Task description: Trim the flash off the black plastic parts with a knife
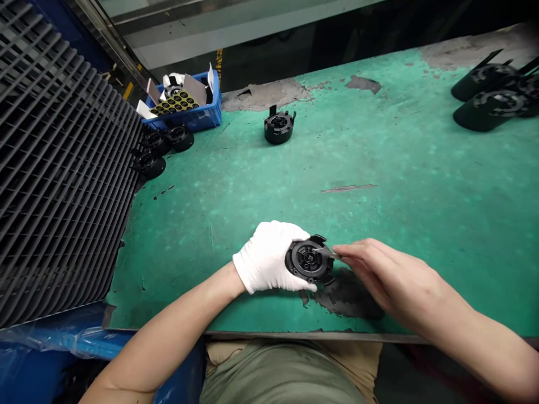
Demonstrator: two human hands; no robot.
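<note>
My left hand (273,258), in a white glove, is wrapped round the left side of a round black part (310,258) near the table's front edge. The part's ringed face, with a small square in its centre, is turned up toward the camera. From the right, my bare right hand (370,264) pinches a thin metal tool (333,255) between thumb and fingers. Its tip reaches over the face of the black part; whether it touches cannot be told. Farther back on the green table stands a similar black part (278,128) with upright tabs.
A blue bin (202,116) with a yellow dotted sheet and white pieces sits at the back left. Several black parts (149,164) lie beside it, along a grey grille (63,157). Taller black cylinders (484,112) stand at the back right of the green table (252,191).
</note>
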